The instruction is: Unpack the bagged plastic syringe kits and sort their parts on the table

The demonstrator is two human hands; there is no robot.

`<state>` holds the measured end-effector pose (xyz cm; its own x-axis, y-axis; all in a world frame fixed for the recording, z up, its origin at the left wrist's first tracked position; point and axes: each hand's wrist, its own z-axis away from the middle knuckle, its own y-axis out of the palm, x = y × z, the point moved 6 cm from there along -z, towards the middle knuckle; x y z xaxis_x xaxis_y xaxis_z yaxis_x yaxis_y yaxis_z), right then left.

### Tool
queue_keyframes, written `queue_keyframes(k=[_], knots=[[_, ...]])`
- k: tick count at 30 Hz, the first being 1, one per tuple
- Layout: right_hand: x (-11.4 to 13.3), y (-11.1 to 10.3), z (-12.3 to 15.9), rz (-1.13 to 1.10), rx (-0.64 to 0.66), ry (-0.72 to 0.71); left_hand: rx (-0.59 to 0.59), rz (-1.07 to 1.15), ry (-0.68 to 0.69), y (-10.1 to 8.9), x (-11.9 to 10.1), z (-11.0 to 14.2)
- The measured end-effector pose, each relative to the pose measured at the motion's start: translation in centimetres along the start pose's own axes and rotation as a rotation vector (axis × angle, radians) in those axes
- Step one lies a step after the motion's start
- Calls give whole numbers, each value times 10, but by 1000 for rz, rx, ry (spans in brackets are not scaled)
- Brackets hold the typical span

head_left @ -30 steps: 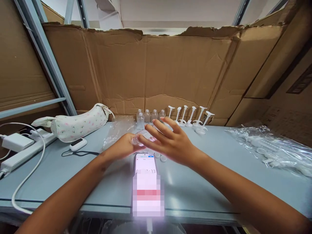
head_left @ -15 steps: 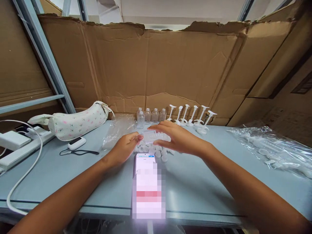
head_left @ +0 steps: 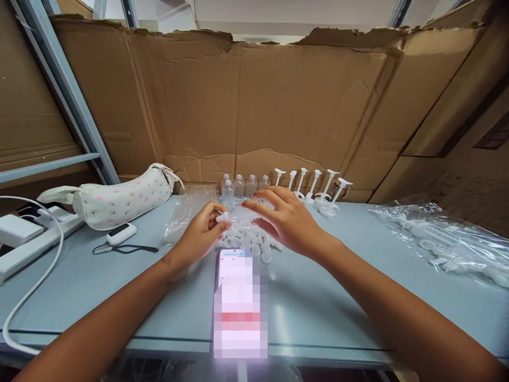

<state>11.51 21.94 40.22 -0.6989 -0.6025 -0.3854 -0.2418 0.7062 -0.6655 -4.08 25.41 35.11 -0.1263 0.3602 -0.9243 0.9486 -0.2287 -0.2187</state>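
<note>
My left hand (head_left: 207, 225) pinches the neck end of a small clear plastic bottle (head_left: 237, 214) lying nearly level, a white cap (head_left: 223, 217) showing between thumb and fingers. My right hand (head_left: 284, 217) hovers over the bottle's other end, fingers and thumb spread apart; whether a fingertip touches it I cannot tell. Beneath both hands is a loose pile of small white caps (head_left: 256, 245). Several clear bottles (head_left: 239, 187) stand behind, and white pump-like pieces with round bases (head_left: 328, 210) stand in a row to their right.
A lit phone (head_left: 237, 307) lies at the table's front edge. To the left are a flowered pouch (head_left: 123, 199), a small white device with a strap (head_left: 122, 234) and a power strip (head_left: 35, 246). Clear bags lie behind my left hand (head_left: 185, 209) and far right (head_left: 441, 241). Cardboard (head_left: 278, 106) walls the back.
The bottle has shifted slightly left, and its white cap now shows in my left fingers. My right hand has opened wider and drawn back a little from it.
</note>
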Motion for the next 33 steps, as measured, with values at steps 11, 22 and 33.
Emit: queue_keyframes(k=[11,22,33], knots=[[6,-1,1,26,-34,0,56,-27,-158,5,8,-1],[-42,4,5,-12,-192,346,-19,-694,108,0,-15,3],[-76,88,-19,-559,4,781,-53,-1267,313,13,-12,-7]])
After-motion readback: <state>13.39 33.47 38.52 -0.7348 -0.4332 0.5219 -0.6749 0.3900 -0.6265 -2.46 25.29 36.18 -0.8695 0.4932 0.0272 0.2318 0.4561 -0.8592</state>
